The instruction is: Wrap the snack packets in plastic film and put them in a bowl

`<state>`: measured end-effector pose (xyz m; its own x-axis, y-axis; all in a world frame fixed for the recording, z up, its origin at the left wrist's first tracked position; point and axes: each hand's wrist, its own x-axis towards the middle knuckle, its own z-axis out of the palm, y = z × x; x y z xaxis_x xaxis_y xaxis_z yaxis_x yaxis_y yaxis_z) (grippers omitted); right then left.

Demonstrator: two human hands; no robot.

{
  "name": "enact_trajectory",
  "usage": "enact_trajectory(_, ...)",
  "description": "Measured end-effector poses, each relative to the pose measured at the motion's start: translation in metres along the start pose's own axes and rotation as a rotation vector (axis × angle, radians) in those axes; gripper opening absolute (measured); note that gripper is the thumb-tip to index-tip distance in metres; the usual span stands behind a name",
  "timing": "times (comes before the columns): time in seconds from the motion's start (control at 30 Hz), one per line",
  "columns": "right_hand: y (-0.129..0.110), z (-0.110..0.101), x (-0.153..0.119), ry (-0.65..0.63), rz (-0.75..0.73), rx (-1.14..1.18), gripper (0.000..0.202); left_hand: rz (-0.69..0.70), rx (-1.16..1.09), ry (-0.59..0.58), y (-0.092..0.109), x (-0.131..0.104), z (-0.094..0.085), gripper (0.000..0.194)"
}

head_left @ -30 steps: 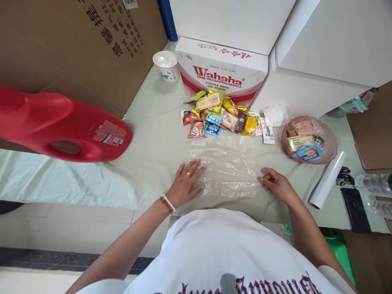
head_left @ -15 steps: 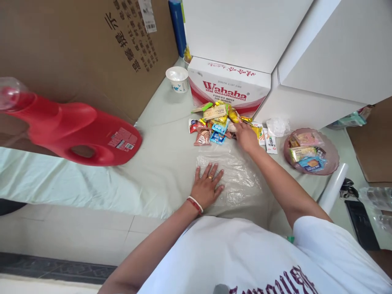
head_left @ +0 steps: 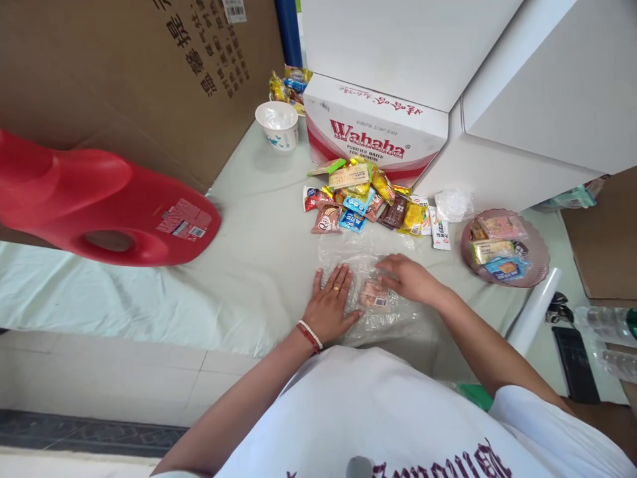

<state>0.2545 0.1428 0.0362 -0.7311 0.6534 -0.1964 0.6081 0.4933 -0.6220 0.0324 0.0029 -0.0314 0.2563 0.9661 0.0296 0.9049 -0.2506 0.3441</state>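
Note:
My left hand (head_left: 329, 302) lies flat with fingers stretched out, pressing on the left part of a clear plastic bag (head_left: 398, 318). A small pinkish snack packet (head_left: 374, 295) with a barcode rests at the bag; I cannot tell whether it is inside or on top. Just above and right of that packet is my right hand (head_left: 411, 279), its fingers apart and the tips at the packet's upper edge. Beyond the bag sits a pile of wrapped snacks, among them a brown round packet (head_left: 327, 218), a dark brown packet (head_left: 394, 211) and a yellow packet (head_left: 413, 218).
Behind the pile stands a Wahaha water carton (head_left: 373, 133). A paper cup (head_left: 279, 126) is at the back left, and a large red jug (head_left: 109, 199) is at the left. On the right are a pink plate (head_left: 540, 255) of snacks, a white roll (head_left: 535, 312) and a black phone (head_left: 576, 365).
My right hand has come back from the snack pile to the plastic bag, and the pinkish packet now lies there. My left hand stays flat on the bag. The view has shifted slightly.

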Motion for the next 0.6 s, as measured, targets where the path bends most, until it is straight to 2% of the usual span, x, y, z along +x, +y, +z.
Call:
enact_trajectory(0.07, 0.009, -0.008, 0.021, 0.147, 0.073, -0.137, 0.033, 0.013, -0.006, -0.001, 0.000, -0.003, -0.001, 0.095)
enact_trajectory(0.13, 0.021, -0.017, 0.048, 0.247, 0.108, -0.233, 0.038, -0.013, -0.004, 0.005, 0.001, -0.007, -0.001, 0.084)
enact_trajectory(0.23, 0.037, -0.017, 0.086, 0.315, 0.058, -0.338, 0.050, -0.129, 0.026, 0.028, 0.003, -0.013, -0.002, 0.066)
enact_trajectory(0.3, 0.046, -0.007, 0.098, 0.327, 0.038, -0.382, 0.058, -0.196, 0.043, 0.038, 0.003, -0.019, -0.002, 0.065)
enact_trajectory(0.37, 0.052, 0.005, 0.096, 0.332, 0.044, -0.410, 0.058, -0.219, 0.044, 0.036, 0.002, -0.025, -0.003, 0.068)
enact_trajectory(0.43, 0.056, 0.013, 0.083, 0.322, 0.030, -0.423, 0.053, -0.215, 0.036, 0.027, 0.001, -0.034, -0.003, 0.072)
enact_trajectory(0.6, 0.052, 0.009, 0.054, 0.273, -0.004, -0.423, 0.041, -0.168, 0.023, 0.006, -0.002, -0.050, -0.004, 0.075)
